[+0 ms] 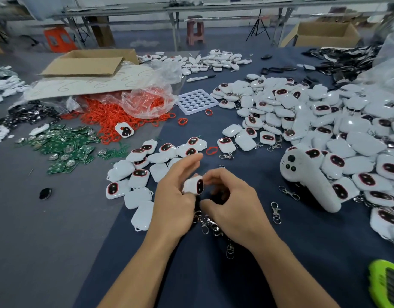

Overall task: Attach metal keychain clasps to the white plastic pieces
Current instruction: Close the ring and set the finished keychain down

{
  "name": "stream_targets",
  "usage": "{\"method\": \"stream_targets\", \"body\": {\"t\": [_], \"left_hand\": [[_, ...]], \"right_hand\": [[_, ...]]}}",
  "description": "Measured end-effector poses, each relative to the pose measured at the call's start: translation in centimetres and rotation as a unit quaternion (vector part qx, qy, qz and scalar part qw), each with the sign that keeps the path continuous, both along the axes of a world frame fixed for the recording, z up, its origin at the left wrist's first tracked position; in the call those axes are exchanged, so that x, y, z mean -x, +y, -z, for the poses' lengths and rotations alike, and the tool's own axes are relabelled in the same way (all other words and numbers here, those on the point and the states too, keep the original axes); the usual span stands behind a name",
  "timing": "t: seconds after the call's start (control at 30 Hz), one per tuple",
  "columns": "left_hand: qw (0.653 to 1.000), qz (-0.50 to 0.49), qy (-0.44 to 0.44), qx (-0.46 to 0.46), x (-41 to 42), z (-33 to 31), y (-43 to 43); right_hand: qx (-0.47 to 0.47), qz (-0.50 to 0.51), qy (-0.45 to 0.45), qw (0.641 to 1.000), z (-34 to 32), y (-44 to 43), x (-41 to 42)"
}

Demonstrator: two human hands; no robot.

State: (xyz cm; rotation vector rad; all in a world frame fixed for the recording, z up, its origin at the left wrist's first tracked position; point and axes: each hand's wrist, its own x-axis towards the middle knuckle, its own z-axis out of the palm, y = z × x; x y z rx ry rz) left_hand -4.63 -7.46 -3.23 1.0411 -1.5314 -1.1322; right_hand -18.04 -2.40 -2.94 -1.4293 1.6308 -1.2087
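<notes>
My left hand (177,196) holds a white plastic piece (193,185) with a dark red-rimmed window, thumb on it, the other fingers stretched out above. My right hand (231,203) is curled next to the piece, fingertips at its right edge; whatever it pinches is hidden. Several metal keychain clasps (208,223) lie in a small heap under both hands, and single clasps (276,212) lie to the right. A group of loose white pieces (142,174) sits left of my hands. A big pile of white pieces (325,121) fills the right side.
A white handheld controller (309,178) leans on the right pile. Red rubber rings (116,118) spill from a plastic bag, green circuit boards (64,147) lie at left, a white tray (197,101) beyond. A cardboard box (89,63) stands at back left, a green device (387,285) at bottom right.
</notes>
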Motion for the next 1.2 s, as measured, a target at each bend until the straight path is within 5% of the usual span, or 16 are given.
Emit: {"method": "stream_targets", "body": {"t": [0.17,0.37,0.57,0.77,0.97,1.2], "left_hand": [[1.0,0.001,0.016,0.002,0.3,-0.1,0.3],[0.975,-0.05,-0.2,0.078,0.1,-0.1,1.2],[0.935,0.036,-0.343,0.083,-0.7,-0.7,1.4],[0.941,0.093,-0.318,0.065,-1.6,-0.8,0.9],[0.983,-0.067,-0.167,0.018,-0.7,-0.9,1.6],[0.988,-0.068,-0.134,0.018,-0.4,-0.6,1.4]], "right_hand": [[0.019,0.058,-0.006,0.998,0.5,-0.2,0.1],[0.036,0.165,-0.1,0.981,0.6,-0.6,1.9],[0.026,0.15,-0.202,0.967,0.3,-0.3,2.2],[0.025,0.148,-0.223,0.963,-0.1,-0.1,2.1],[0.008,0.116,-0.149,0.982,0.2,0.1,1.9],[-0.012,0.036,-0.084,0.996,0.3,0.3,1.6]]}}
